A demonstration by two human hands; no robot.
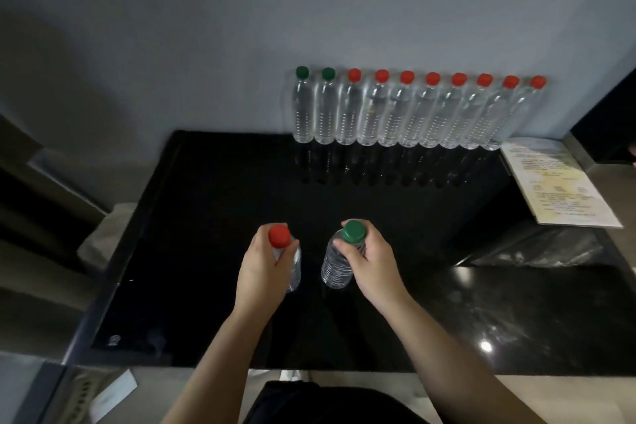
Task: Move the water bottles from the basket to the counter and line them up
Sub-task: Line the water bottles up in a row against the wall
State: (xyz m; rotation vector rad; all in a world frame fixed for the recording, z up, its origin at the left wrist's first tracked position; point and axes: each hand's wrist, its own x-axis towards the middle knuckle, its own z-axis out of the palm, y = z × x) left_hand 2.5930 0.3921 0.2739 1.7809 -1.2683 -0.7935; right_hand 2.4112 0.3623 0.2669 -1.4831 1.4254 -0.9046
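Note:
My left hand [262, 265] grips a clear water bottle with a red cap [279, 236] just below the cap. My right hand [370, 260] holds a second clear bottle, this one with a green cap [353, 231], by its neck. Both bottles are upright over the front middle of the black counter [213, 217]. Whether their bases touch the surface I cannot tell. Along the wall at the back stands a row of several clear bottles [413, 113], two green-capped at its left end and the others red-capped. No basket is in view.
A printed paper sheet [561, 182] lies at the counter's right rear. A crumpled clear plastic wrap [537, 248] sits in front of it. The counter's left edge drops off to a dim area with a grey block. A white card [110, 396] lies below the front edge.

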